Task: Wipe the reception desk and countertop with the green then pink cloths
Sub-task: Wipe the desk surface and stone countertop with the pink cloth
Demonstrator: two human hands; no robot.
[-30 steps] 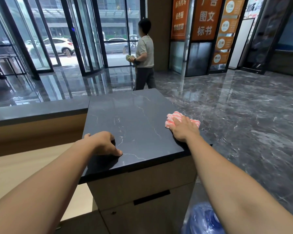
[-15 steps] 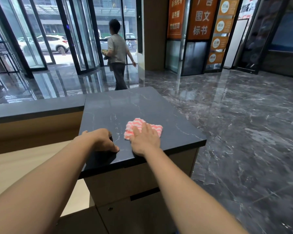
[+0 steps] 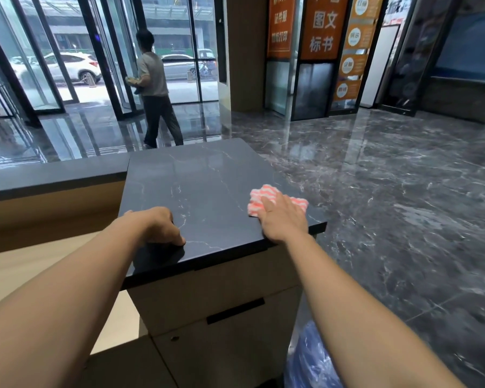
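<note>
Head view of a reception desk. The right hand (image 3: 284, 219) lies flat on the pink cloth (image 3: 259, 200), fingers straight and spread, pressing it onto the dark marbled countertop (image 3: 207, 186). The cloth, striped pink and white, sits near the countertop's right edge, towards the near right corner; part of it shows beyond the fingertips and on either side of the hand. The left hand (image 3: 157, 225) rests on the near left part of the same countertop, well apart from the cloth, its fingers curled under into a loose fist with the thumb tip touching the surface; it holds nothing visible. Below the countertop is a pale cabinet front with a black handle slot (image 3: 235, 310), and a blue plastic bag (image 3: 311, 359) stands just beside it on the right. A lower beige desk surface (image 3: 39, 264) extends to the left. Beyond the desk, a person (image 3: 154, 88) walks across the glossy dark floor (image 3: 389, 191) towards the glass doors (image 3: 185, 51); orange signs (image 3: 324, 26) hang to their right.
</note>
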